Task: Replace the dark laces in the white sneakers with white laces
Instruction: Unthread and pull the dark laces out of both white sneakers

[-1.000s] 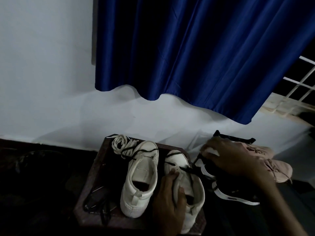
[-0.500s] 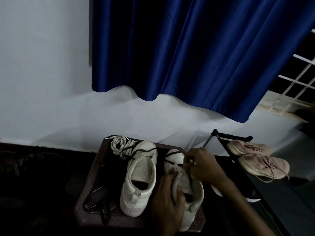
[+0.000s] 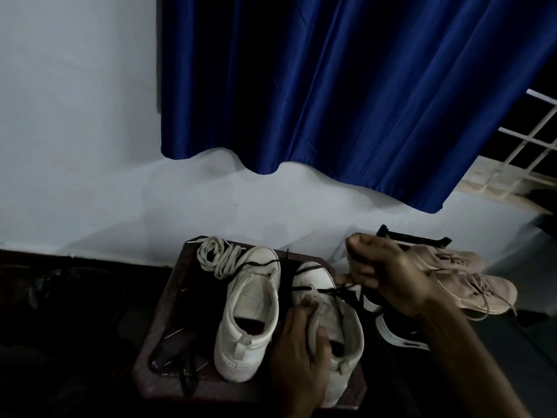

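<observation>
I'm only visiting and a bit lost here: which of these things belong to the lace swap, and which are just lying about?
Part of the job: held white sneaker, gripped by the left hand; dark lace, pinched by the right hand; other white sneaker; white laces.
Just lying about: pink sneakers; black shoe; blue curtain.

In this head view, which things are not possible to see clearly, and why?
Head view: eyelets of the right sneaker, partly covered by the left hand; how many hold the dark lace is unclear.
Head view: dark object on the stool, too dim to identify.
Head view: black shoe, mostly behind the right hand and forearm.
</observation>
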Demonstrator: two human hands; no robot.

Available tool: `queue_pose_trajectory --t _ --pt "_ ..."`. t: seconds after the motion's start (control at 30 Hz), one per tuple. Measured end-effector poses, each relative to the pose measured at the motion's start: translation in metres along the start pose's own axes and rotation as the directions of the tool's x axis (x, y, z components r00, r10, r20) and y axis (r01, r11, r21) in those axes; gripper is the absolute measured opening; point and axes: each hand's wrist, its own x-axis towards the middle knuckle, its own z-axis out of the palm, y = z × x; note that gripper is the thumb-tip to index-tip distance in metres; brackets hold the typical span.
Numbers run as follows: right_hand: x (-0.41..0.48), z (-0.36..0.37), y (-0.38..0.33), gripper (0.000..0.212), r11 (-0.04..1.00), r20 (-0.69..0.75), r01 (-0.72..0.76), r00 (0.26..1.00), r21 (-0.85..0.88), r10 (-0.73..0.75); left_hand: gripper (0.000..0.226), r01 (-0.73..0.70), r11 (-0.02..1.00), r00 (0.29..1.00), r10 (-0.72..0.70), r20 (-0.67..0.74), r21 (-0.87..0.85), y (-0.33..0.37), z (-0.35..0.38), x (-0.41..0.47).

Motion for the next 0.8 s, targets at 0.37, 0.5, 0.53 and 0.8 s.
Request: queue_pose_trajectory --t 0.37,0.5,0.53,0.8 --pt "0.034 -0.004 0.059 0.015 0.141 0.001 0.007 0.999 -0.99 -0.044 0.042 -0.004 1.0 1.0 0.004 -0.017 -0.005 -0.001 0.0 0.0" --pt "0.041 -0.001 0.069 0.006 0.054 -0.037 -0.032 0.994 -0.998 -0.101 0.041 -0.004 1.0 1.0 0.004 -0.014 -0.01 0.001 -0.001 0.0" --pt "0.041 -0.003 0.066 0.006 0.078 -0.024 -0.016 0.994 -0.997 -0.104 0.04 -0.006 1.0 1.0 0.006 -0.019 -0.01 0.001 -0.001 0.0" --pt "-0.023 -0.034 -0.017 0.009 0.971 -0.053 0.219 0.973 -0.093 -0.224 0.041 0.046 0.999 0.999 -0.046 0.026 -0.001 0.0 -0.001 0.001"
